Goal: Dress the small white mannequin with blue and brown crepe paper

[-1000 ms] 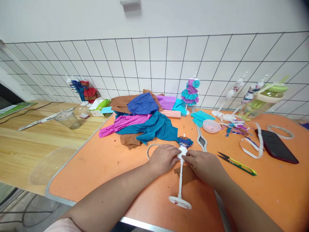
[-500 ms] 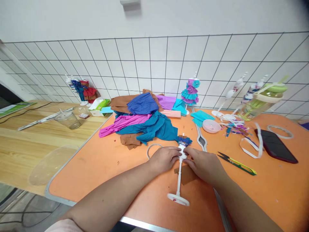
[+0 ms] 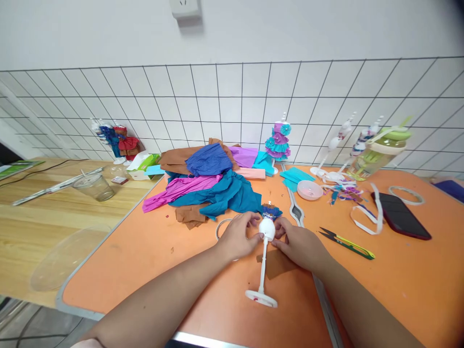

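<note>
A small white dress-form stand (image 3: 267,230) leans away from me on the orange table, its round base at the near end. Blue and brown crepe paper (image 3: 271,211) is gathered around its far end. On its left side, my left hand (image 3: 237,235) curls about the white body, thumb touching its lower edge and fingers a little apart. My right hand (image 3: 299,244) grips the opposite side with bent fingers and thumb. Beneath that hand lies a flat brown paper piece (image 3: 279,264). A tape roll (image 3: 219,227) is partly hidden behind my left hand.
Crumpled crepe paper (image 3: 232,191) is heaped toward the wall. A decorated purple-and-turquoise form (image 3: 279,142) stands behind. At right lie thread snips (image 3: 348,243), a phone (image 3: 402,215), a pink dish (image 3: 310,190) and a green-lidded bottle (image 3: 379,152). A plastic cup (image 3: 94,187) is on the wooden table.
The view has shifted, so the scene sits further left. My left hand's fingers have spread slightly from the dress form, and more of its white body shows.
</note>
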The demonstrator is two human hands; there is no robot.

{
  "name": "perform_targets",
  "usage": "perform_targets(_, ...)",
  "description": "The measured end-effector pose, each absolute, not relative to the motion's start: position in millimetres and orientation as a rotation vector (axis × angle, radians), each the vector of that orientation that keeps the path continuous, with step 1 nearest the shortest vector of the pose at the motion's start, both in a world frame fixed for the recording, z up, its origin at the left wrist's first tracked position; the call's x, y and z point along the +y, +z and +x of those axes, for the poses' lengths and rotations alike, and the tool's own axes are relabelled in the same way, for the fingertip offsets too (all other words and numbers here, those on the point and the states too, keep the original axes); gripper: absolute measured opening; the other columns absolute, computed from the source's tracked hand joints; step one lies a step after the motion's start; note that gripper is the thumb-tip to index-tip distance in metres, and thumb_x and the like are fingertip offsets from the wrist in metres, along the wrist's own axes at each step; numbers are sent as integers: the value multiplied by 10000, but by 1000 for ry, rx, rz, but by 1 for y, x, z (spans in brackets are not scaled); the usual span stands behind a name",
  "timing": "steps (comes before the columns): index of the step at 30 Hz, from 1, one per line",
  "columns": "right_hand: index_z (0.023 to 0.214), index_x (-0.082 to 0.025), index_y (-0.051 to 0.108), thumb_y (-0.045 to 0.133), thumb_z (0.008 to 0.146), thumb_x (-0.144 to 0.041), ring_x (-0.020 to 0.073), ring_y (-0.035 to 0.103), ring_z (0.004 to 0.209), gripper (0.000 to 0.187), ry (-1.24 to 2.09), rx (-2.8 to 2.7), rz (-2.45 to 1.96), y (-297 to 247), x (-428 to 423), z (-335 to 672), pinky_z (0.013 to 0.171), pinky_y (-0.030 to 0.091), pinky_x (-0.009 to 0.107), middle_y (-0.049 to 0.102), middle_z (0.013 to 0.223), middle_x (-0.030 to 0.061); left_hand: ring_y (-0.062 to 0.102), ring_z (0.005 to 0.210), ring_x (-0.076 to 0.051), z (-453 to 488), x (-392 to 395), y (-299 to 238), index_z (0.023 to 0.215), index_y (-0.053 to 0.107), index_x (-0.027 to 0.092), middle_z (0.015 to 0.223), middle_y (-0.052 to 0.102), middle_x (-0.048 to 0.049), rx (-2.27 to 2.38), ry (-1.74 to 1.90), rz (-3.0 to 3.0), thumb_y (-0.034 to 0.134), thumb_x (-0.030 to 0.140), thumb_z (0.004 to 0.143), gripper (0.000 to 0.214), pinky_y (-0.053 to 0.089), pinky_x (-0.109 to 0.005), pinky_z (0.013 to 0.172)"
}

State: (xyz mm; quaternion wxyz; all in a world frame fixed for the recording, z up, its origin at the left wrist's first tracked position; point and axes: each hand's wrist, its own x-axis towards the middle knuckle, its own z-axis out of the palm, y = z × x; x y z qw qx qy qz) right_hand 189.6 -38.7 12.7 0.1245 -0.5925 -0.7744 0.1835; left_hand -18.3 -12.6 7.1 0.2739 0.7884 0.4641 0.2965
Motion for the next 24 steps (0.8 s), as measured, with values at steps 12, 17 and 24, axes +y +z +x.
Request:
perform_targets(12,905,-216,549,534,863,-221,186,605,801,45,445,-2285,-1518,22,-44,186,631,345,273,672,874,12,625,868,-213,-17,-13,14,1073,695,231,913,719,-11,1351,715,1931,737,379,724,381,423,-335,819)
perform_targets(17,886,-229,555,511,888,-255,180,596,771,52,426,-2069,-1428,28,-49,185,643,396,283,669,869,2,635,851,-205,-15,-12,16,1145,669,141,940,721,-70,1045,926,1497,779,404,689,538,469,-301,794)
perform_targets(24,859,-219,558,592,851,-354,159,602,695,140,702,-1762,-1364,30,-49,180,596,455,276,659,868,22,637,925,-200,-8,-26,21,1194,665,170,1079,715,-99,677,991,1210,751,424,762,509,452,-311,888)
